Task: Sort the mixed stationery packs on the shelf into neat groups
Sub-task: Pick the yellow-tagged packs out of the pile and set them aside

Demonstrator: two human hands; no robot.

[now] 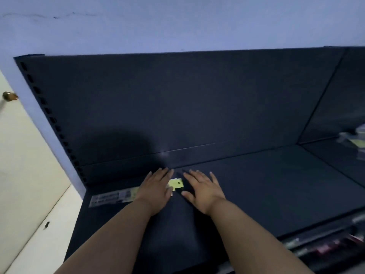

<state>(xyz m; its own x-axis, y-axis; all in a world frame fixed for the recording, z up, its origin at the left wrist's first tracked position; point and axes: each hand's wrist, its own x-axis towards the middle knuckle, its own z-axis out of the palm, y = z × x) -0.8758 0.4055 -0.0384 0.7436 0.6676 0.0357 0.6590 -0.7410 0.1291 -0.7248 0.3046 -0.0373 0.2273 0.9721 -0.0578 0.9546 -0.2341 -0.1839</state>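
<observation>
A long flat stationery pack [116,196] with a yellow-green header card lies on the dark shelf [266,184] near its left end. My left hand [157,187] rests flat on the pack's right part, fingers spread, covering its middle. The yellow-green end of the pack [176,183] shows between my two hands. My right hand [202,188] lies flat on the shelf just right of that end, fingers apart, holding nothing.
More packs [355,140] lie blurred on the adjoining shelf at the far right. A lower shelf with red items [325,248] shows at the bottom right. The dark back panel [177,105] rises behind. A pale door with a brass knob [9,95] stands left.
</observation>
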